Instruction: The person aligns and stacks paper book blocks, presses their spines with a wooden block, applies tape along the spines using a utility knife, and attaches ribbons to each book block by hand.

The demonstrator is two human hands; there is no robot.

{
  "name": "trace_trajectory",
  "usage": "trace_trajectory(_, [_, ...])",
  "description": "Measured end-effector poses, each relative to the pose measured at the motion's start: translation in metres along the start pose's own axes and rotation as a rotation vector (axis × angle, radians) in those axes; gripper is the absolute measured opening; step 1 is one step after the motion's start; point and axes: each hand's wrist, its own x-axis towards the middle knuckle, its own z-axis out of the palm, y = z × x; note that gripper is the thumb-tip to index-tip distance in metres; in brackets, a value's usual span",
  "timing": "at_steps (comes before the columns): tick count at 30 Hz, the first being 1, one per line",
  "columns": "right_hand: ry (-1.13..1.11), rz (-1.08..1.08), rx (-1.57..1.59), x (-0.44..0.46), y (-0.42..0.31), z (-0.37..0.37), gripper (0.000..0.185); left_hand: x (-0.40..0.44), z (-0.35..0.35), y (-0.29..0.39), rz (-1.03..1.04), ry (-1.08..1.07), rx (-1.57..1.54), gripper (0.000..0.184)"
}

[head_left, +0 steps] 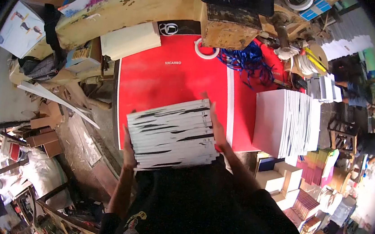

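A thick stack of papers (172,133), with white and black streaked edges facing up, is held between both hands close to my body. My left hand (129,149) presses against its left side, fingers partly hidden behind the stack. On the opposite side, my right hand (218,126) grips the right edge with fingers stretched along it. The stack is slightly tilted, its right end higher in view. Below and beyond it lies the red work surface (173,79). Another tall stack of white papers (282,121) stands on the right of that surface.
Pale sheets (131,41), a white tape roll (206,50) and a tangle of blue ribbon (249,62) lie at the back. A wooden block (229,26) stands there too. Boxes (283,178) sit at the right, cardboard (47,142) at the left. Other people appear at far right.
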Motion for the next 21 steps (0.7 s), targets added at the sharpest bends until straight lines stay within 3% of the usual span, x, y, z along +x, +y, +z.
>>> trace_trajectory(2, [0.075, -0.073, -0.053, -0.004, -0.004, 0.014, 0.074, -0.006, -0.016, -0.022, 0.026, 0.11, 0.057, 0.069])
trace_trajectory(4, [0.006, 0.048, -0.011, -0.026, -0.004, 0.001, 0.073, -0.013, -0.047, -0.022, 0.047, -0.063, 0.6, 0.06])
trace_trajectory(6, [-0.072, 0.141, 0.023, -0.036, -0.015, 0.008, 0.073, -0.016, -0.024, -0.014, -0.026, -0.128, 0.397, 0.067])
trace_trajectory(7, [0.019, 0.168, 0.195, -0.042, -0.031, 0.029, 0.073, -0.016, -0.037, -0.045, 0.053, 0.072, 0.386, 0.066])
trace_trajectory(9, [0.133, 0.213, 0.375, -0.052, -0.038, 0.04, 0.074, -0.009, -0.045, -0.056, -0.123, 0.307, -0.088, 0.063])
trace_trajectory(13, [0.029, 0.276, 0.472, -0.05, -0.037, 0.03, 0.077, -0.019, -0.029, -0.019, -0.32, 0.116, 0.044, 0.059])
trace_trajectory(16, [0.139, 0.091, 0.381, -0.046, 0.009, 0.023, 0.077, -0.024, -0.024, -0.033, -0.183, 0.309, 0.058, 0.055])
trace_trajectory(17, [0.114, 0.069, 0.346, -0.043, -0.018, 0.035, 0.076, -0.023, -0.07, -0.069, -0.206, 0.315, -0.161, 0.064])
trace_trajectory(18, [0.111, 0.073, 0.347, -0.045, -0.016, 0.029, 0.076, -0.029, -0.061, -0.058, -0.206, 0.32, -0.162, 0.064])
trace_trajectory(20, [-0.03, 0.179, 0.441, -0.049, -0.011, 0.014, 0.076, -0.039, -0.047, -0.036, -0.263, 0.091, -0.006, 0.062])
trace_trajectory(21, [0.028, 0.156, 0.437, -0.048, -0.023, 0.025, 0.075, -0.032, -0.051, -0.039, -0.263, 0.007, 0.043, 0.062])
